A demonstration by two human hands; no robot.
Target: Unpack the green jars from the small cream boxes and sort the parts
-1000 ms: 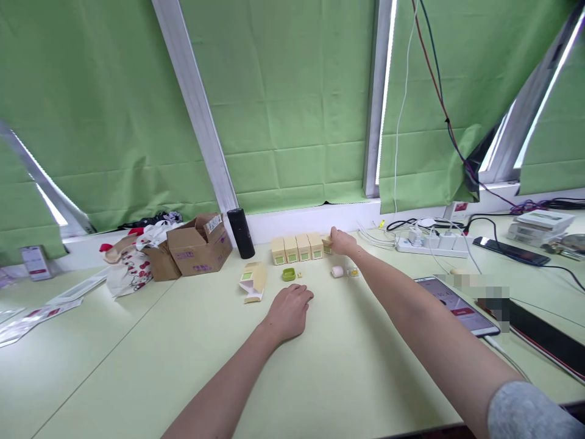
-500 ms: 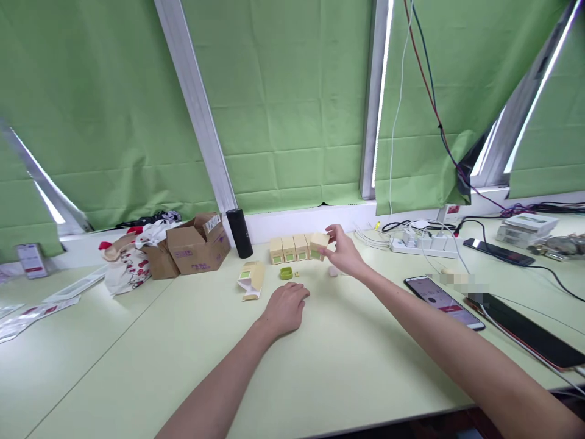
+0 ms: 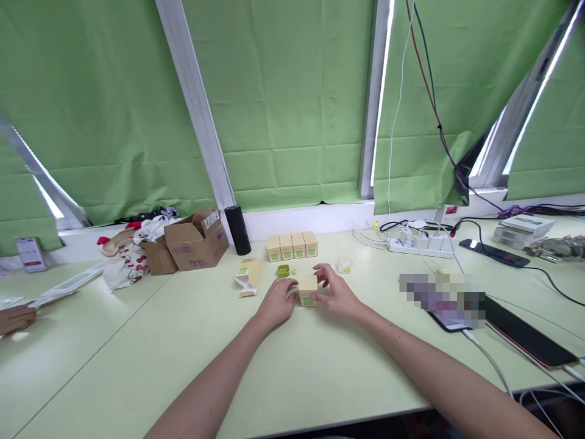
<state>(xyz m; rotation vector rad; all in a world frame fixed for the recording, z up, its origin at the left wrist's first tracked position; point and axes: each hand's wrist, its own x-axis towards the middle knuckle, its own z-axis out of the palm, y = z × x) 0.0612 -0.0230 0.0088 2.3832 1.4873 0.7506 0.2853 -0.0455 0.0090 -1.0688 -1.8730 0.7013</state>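
A small beige cardboard box (image 3: 308, 285) with a green-showing window stands on the table between my hands. My right hand (image 3: 337, 294) grips its right side, thumb at the front corner and fingers curled behind. My left hand (image 3: 276, 302) is closed at the box's left side, its fingertips partly hidden. Behind stands a row of several matching boxes (image 3: 292, 245). Just beyond my left hand lie a small green dish (image 3: 283, 270) and a tiny pale yellow piece (image 3: 294, 272). An opened beige box (image 3: 249, 275) lies left of them. Right of them sits a clear plastic container (image 3: 343, 266).
A black cylinder (image 3: 237, 230), a brown carton (image 3: 196, 241) and a printed cloth bag (image 3: 125, 262) stand at back left. Another person's hand (image 3: 17, 318) enters at the left edge. On the right are a power strip (image 3: 423, 245), cables and phones (image 3: 528, 332).
My right hand has brought one box from the row's right end toward me, down between my hands. My left hand has closed in beside it. Another person's hand has appeared at left.
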